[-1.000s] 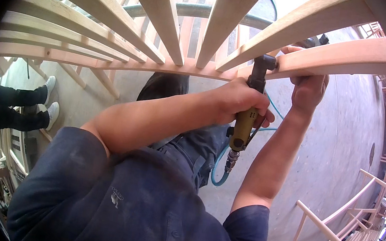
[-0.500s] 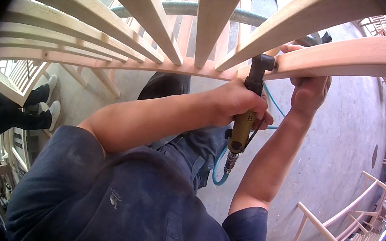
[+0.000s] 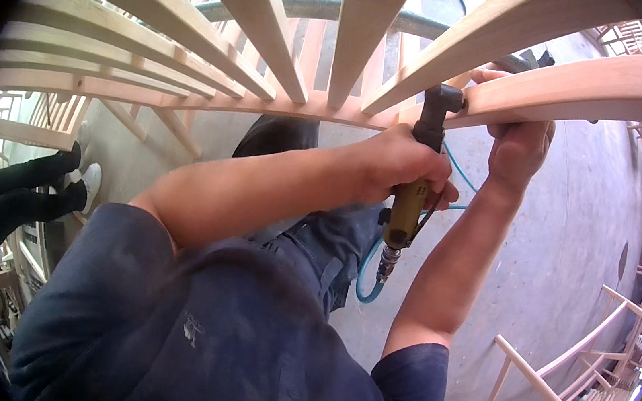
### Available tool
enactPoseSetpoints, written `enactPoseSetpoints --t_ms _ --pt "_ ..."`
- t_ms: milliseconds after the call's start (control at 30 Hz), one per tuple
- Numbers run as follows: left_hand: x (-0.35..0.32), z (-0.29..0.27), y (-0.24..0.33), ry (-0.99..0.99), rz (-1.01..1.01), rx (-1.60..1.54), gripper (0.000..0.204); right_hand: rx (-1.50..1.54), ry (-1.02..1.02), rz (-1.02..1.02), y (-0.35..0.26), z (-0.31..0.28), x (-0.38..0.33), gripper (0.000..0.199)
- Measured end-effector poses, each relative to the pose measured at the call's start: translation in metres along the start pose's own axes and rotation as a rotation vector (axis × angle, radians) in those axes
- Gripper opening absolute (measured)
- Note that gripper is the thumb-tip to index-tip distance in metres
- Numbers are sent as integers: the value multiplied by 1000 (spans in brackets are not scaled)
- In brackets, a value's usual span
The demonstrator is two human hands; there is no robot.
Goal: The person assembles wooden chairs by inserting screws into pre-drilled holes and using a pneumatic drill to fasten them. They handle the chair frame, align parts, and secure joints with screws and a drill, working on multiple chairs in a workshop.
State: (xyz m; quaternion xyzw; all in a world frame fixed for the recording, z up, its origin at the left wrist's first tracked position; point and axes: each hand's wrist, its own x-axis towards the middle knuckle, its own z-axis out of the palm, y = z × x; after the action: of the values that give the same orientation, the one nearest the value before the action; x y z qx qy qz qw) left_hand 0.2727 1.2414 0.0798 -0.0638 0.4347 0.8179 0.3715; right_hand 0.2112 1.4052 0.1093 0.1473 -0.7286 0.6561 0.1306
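My left hand (image 3: pixel 415 164) is wrapped around an olive and black right-angle air tool (image 3: pixel 405 216), held upright. A teal hose (image 3: pixel 368 288) joins the tool's lower end. Its dark angled head (image 3: pixel 444 99) points right, against or very close to the inner face of a curved wooden rail (image 3: pixel 587 85); the exact contact is hidden. My right hand (image 3: pixel 520 154) grips that rail from below, with some fingers showing past its far side. Several pale wooden slats (image 3: pixel 359 35) fan upward from the rail.
Behind the slats runs a grey-green pipe (image 3: pixel 314 8), with a dark fitting (image 3: pixel 536 60) near its right end. Wooden chair frames (image 3: pixel 533 374) stand at the lower right, more stacked along the right edge. At the left are another person's dark-trousered legs (image 3: pixel 22 190) on the concrete floor (image 3: pixel 560 232).
The air tool and my left hand have shifted slightly right along the rail. My right hand keeps its hold. The other person's legs at the left have changed position.
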Motion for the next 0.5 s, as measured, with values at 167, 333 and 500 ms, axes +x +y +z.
enactPoseSetpoints --t_ms 167,333,500 --pt "3 -5 -1 -43 6 15 14 49 27 24 2 2 0 61" --pt "3 -7 -7 -52 -2 -51 17 96 97 49 0 11 -2 60" --pt "0 -8 0 -77 -40 -67 19 106 40 29 8 3 1 59"
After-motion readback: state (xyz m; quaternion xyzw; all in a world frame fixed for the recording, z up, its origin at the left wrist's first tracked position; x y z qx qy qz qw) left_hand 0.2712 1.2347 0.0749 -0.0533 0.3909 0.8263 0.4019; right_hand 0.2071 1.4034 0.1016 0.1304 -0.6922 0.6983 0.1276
